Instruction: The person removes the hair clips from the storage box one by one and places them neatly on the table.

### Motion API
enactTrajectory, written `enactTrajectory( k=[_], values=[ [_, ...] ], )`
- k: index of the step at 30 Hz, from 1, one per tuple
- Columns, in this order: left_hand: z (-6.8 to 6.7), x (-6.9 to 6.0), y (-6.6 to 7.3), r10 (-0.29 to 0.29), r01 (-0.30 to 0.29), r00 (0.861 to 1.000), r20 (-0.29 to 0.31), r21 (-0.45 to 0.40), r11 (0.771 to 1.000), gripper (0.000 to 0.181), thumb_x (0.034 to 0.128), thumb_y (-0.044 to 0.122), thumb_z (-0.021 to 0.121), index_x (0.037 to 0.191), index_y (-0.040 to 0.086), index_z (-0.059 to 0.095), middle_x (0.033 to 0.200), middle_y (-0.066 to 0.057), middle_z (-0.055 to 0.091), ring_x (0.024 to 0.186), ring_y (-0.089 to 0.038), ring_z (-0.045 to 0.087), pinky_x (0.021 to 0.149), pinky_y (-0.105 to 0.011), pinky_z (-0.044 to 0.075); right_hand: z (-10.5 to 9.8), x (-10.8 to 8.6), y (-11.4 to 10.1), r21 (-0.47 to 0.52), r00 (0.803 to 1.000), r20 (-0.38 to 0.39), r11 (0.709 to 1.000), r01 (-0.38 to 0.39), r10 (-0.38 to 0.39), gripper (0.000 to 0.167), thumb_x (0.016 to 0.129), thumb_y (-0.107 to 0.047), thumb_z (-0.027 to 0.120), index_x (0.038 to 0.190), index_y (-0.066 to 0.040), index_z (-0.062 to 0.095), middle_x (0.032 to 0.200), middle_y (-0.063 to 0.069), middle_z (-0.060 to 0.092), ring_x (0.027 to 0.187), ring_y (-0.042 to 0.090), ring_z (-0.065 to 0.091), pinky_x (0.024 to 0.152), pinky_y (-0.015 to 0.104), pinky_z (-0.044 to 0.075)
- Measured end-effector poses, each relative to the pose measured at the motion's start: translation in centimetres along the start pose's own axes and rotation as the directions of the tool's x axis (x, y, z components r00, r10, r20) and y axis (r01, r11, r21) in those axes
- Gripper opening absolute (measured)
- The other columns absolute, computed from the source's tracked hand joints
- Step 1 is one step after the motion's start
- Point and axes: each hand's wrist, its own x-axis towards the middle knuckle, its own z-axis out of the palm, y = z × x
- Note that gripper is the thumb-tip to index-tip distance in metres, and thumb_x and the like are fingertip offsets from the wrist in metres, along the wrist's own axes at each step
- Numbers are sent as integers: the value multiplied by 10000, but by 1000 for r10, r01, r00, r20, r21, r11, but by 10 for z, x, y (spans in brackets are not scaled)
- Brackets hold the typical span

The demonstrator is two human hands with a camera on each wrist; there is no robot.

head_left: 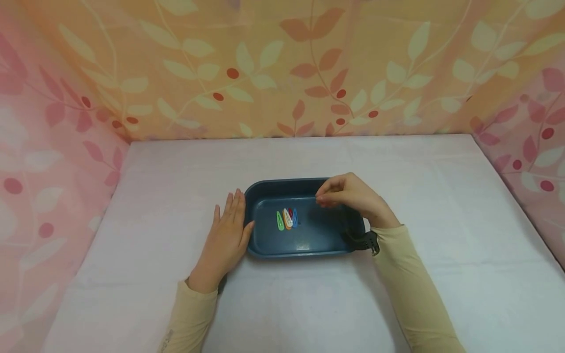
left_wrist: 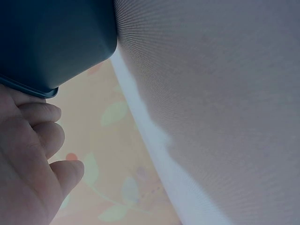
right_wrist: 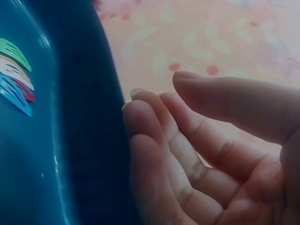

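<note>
Several snap hair clips lie side by side inside a dark blue tray point(head_left: 324, 242), left of its middle. A green clip point(head_left: 280, 221) sits furthest left, then a white clip point(head_left: 288, 218) overlapping an orange one, and a blue clip point(head_left: 295, 217) on the right. The red clip point(right_wrist: 27, 92) is partly covered by its neighbours in the right wrist view. My left hand point(head_left: 226, 240) rests against the tray's left side, fingers straight. Over the tray's right part hovers my right hand point(head_left: 355, 196), its fingers loosely bent and the thumb apart, with nothing between them.
The tray stands on a white-covered table point(head_left: 176, 186). Behind it hangs an orange leaf-patterned curtain point(head_left: 265, 68), with pink patterned cloth point(head_left: 44, 147) on both sides. A black strap point(head_left: 368, 241) on the right wrist hangs by the tray's right rim.
</note>
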Motion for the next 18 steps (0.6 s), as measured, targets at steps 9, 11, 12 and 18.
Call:
enactTrajectory(
  k=[9, 11, 12, 18],
  values=[
    [-1, 0, 0, -4, 4, 1000, 4, 13, 1000, 670, 991, 284, 460, 1468, -77, 158, 1540, -188, 131, 1427, -322, 95, 1107, -554, 89, 15, 16, -2, -18, 995, 99, 1000, -1, 3, 160, 865, -51, 644, 917, 96, 677, 829, 154, 698, 778, 314, 667, 739, 400, 548],
    [-1, 0, 0, -2, 2, 1000, 3, 12, 1000, 671, 991, 286, 459, 1467, -78, 158, 1540, -188, 131, 1426, -323, 96, 1106, -556, 92, 18, 20, -1, -33, 993, 119, 999, -11, 15, 155, 865, -52, 637, 913, 89, 681, 832, 136, 700, 769, 288, 668, 733, 379, 550],
    [-1, 0, 0, -2, 2, 1000, 3, 12, 1000, 673, 990, 288, 460, 1467, -78, 158, 1541, -187, 131, 1426, -324, 99, 1107, -554, 88, 20, 22, 0, -41, 991, 129, 999, -14, 19, 151, 866, -56, 637, 906, 82, 685, 831, 126, 701, 762, 280, 667, 725, 365, 551],
    [-1, 0, 0, -5, 4, 1000, 11, 12, 1000, 672, 992, 285, 458, 1466, -80, 154, 1542, -185, 123, 1425, -329, 101, 1108, -552, 82, 26, 33, 4, -86, 983, 178, 996, -37, 52, 138, 867, -54, 637, 869, 72, 693, 794, 100, 691, 677, 193, 644, 673, 332, 549]
  ],
)
